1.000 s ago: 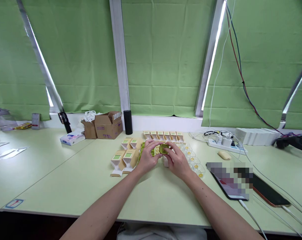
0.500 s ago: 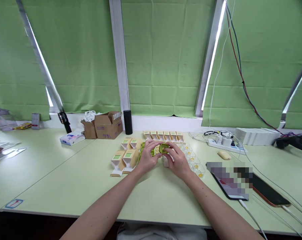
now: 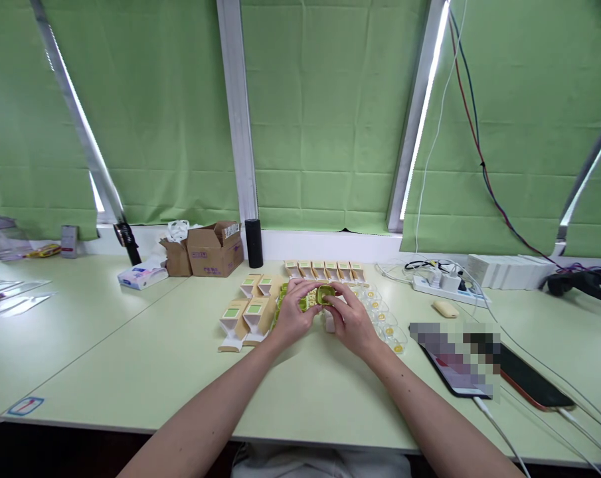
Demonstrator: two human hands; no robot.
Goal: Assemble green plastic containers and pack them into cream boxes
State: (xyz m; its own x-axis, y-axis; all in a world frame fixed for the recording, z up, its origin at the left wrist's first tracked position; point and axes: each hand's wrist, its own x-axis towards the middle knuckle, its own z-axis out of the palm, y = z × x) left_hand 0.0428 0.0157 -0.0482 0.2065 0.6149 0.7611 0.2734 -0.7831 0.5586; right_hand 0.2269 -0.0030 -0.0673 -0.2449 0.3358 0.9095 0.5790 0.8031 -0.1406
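Both my hands meet over the middle of the pale green table (image 3: 131, 358). My left hand (image 3: 294, 311) and my right hand (image 3: 350, 323) pinch a small green packet (image 3: 325, 294) between their fingertips, just above a pile of similar green packets (image 3: 283, 297). Left of my hands lie several tan cartons with green labels (image 3: 245, 317). A row of small tan boxes (image 3: 325, 269) stands behind my hands. To the right runs a line of clear plastic cups with yellow centres (image 3: 384, 322).
Open cardboard boxes (image 3: 214, 249), a black cylinder (image 3: 253, 243) and a tissue pack (image 3: 141, 275) stand at the back left. A power strip with cables (image 3: 444, 282), white boxes (image 3: 509, 271), a tablet and a phone (image 3: 534, 385) lie on the right.
Hardly anything differs. My hands stay on the green packet in the same place. The view has shifted very slightly.
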